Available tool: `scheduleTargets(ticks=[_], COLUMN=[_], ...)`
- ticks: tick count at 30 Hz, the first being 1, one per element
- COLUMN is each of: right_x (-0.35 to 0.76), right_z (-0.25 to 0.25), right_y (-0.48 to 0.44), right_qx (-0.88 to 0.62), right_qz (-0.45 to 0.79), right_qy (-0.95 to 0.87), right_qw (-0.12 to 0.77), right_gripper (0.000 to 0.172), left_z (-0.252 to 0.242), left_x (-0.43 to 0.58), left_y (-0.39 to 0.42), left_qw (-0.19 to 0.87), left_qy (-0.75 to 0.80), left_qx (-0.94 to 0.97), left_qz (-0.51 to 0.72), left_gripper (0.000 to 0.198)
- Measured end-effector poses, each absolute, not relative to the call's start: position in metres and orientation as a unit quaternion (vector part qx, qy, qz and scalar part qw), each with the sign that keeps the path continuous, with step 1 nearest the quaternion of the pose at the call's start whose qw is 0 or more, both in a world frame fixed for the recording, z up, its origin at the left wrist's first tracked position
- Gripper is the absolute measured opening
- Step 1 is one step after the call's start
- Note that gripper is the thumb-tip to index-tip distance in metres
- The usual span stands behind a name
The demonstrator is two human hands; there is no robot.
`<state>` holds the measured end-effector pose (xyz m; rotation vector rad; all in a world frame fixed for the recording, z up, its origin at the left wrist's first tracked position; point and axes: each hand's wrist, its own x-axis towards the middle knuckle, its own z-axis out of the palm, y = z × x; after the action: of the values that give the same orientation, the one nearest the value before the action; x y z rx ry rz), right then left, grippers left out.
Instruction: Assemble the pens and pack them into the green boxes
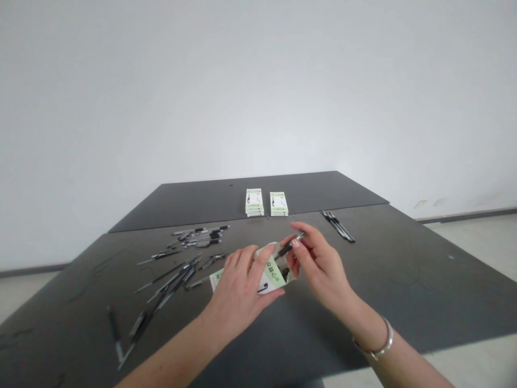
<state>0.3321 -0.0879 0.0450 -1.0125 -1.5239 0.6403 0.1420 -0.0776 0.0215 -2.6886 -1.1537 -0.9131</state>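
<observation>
My left hand (pixel 244 283) is wrapped round a green-and-white pen box (pixel 273 275) printed with dark characters, holding it tilted above the dark table. The box's open end faces right, and dark pen ends show inside. At that opening, my right hand (pixel 315 261) pinches a pen (pixel 290 245) with a clear barrel and a black part between thumb and fingers. One end of this pen reaches the mouth of the box; how far it goes in is hidden. A bracelet circles my right wrist.
Loose pens (pixel 173 283) lie scattered left of my hands, with another cluster (pixel 202 237) behind them. Two short stacks of pen boxes, a left stack (pixel 254 201) and a right stack (pixel 278 203), stand at the back. Several pens (pixel 338 226) lie together at the right.
</observation>
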Motion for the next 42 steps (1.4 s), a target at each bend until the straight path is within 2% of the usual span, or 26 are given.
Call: scheduleTargets(ticks=[2,5,9,11,13,18,22,27,30,31,32,33,34,37,42], right_x=[0.328,0.322,0.34,0.371,0.413,0.487,0.489,0.47,0.438,0.423,0.406,0.39,0.374,0.337,0.318], right_z=[0.042,0.038,0.035,0.034,0.031,0.005,-0.013,-0.001,0.02,0.027,0.034,0.041,0.046,0.054,0.045], right_y=[-0.089,-0.094,-0.081,-0.057,-0.025,0.034,0.039,0.022,-0.009,-0.023,-0.039,-0.055,-0.07,-0.099,-0.099], right_qx=[-0.452,-0.452,-0.458,-0.542,-0.711,-0.795,-0.81,-0.786,-0.746,-0.715,-0.633,-0.546,-0.479,-0.396,-0.377], right_qz=[0.214,0.12,0.08,0.036,-0.041,-0.005,0.017,0.047,0.067,0.084,0.141,0.196,0.234,0.244,0.267], right_qy=[-0.7,-0.746,-0.774,-0.731,-0.621,-0.563,-0.547,-0.556,-0.562,-0.565,-0.547,-0.535,-0.533,-0.531,-0.544], right_qw=[0.51,0.474,0.431,0.413,0.327,0.228,0.21,0.268,0.351,0.403,0.529,0.614,0.657,0.708,0.7], right_gripper=[0.028,0.03,0.034,0.035,0.033,0.02,0.014,0.008,0.02,0.023,0.022,0.02,0.021,0.036,0.049], left_z=[0.022,0.019,0.009,0.006,0.005,0.006,0.007,0.01,0.011,0.012,0.012,0.012,0.013,0.015,0.019], left_x=[0.145,0.146,0.141,0.138,0.138,0.141,0.142,0.141,0.141,0.141,0.141,0.141,0.141,0.143,0.145], left_y=[-0.076,-0.073,-0.068,-0.065,-0.063,-0.06,-0.061,-0.063,-0.065,-0.066,-0.067,-0.068,-0.069,-0.074,-0.08], left_qw=[0.037,0.039,0.04,0.043,0.044,0.043,0.045,0.041,0.028,0.023,0.02,0.018,0.017,0.017,0.026], left_qy=[-0.375,-0.377,-0.384,-0.389,-0.393,-0.397,-0.393,-0.395,-0.395,-0.394,-0.392,-0.39,-0.388,-0.379,-0.367], left_qx=[-0.877,-0.877,-0.877,-0.875,-0.874,-0.875,-0.877,-0.876,-0.875,-0.876,-0.876,-0.876,-0.876,-0.878,-0.878], left_qz=[-0.298,-0.296,-0.287,-0.285,-0.282,-0.273,-0.272,-0.274,-0.277,-0.279,-0.281,-0.283,-0.285,-0.293,-0.307], left_gripper=[0.08,0.076,0.074,0.076,0.077,0.078,0.078,0.078,0.079,0.08,0.08,0.08,0.08,0.08,0.075])
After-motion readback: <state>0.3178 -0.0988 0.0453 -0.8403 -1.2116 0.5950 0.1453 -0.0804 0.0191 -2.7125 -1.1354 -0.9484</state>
